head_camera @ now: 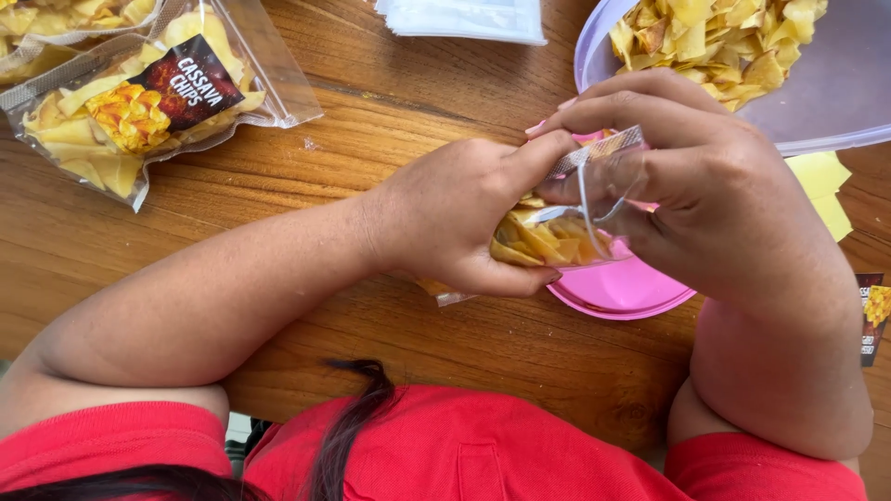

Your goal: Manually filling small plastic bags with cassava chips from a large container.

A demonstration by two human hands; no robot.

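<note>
- Holding a small clear plastic bag [557, 232] between them, both hands meet above the near middle of the wooden desk [278, 176].
- The bag is transparent and glossy, filled with thin, pale yellow chips, curled and uneven; its top strip looks ribbed, like a press seal.
- The left hand [455, 218] cups the bag from below and the side, thumb laid along the top strip, fingers clamped around the filled part.
- The right hand [687, 176] closes over the bag's upper edge, its fingers curled down and pinching the strip against the left thumb.
- Just beneath the bag lies a round pink plate [622, 292], smooth and shiny, partly hidden by the hands.
- At the far right corner stands a large lilac bowl [835, 93] heaped with loose chips of the same kind.
- At the far left corner lie sealed chip packets [148, 102], clear film bearing a dark label.
- A stack of empty clear bags [464, 19] rests at the far edge.
- The desk is brown wood with visible grain.
</note>
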